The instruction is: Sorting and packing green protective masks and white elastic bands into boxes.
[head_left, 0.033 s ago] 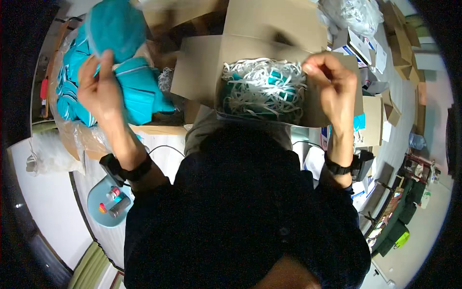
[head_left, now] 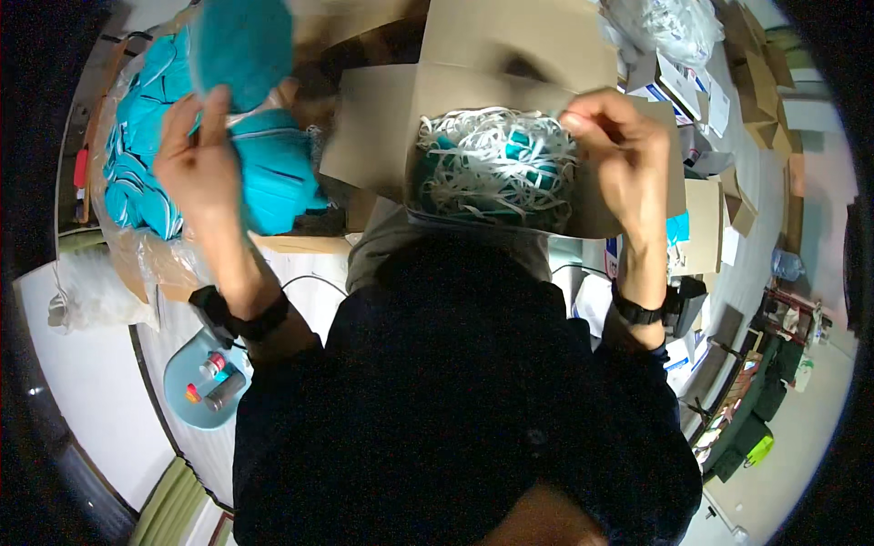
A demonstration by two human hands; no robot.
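My left hand pinches a rounded teal face mask at its lower edge, blurred by motion. Under and beside it lies a large heap of teal masks with white edging, in clear plastic. A folded teal stack sits just right of the hand. My right hand is closed in a pinch above the right side of an open cardboard box; what its fingertips hold is too small to make out. Inside the box, tangled white straps cover teal masks.
Box flaps stand out to the left and back. To the right are more cartons and a bag of clear plastic. A blue stool at lower left bears bottles. A white plastic bag lies at the left.
My left hand and the teal mask have shifted slightly to the right. My right hand has moved a little to the left and keeps its pinch.
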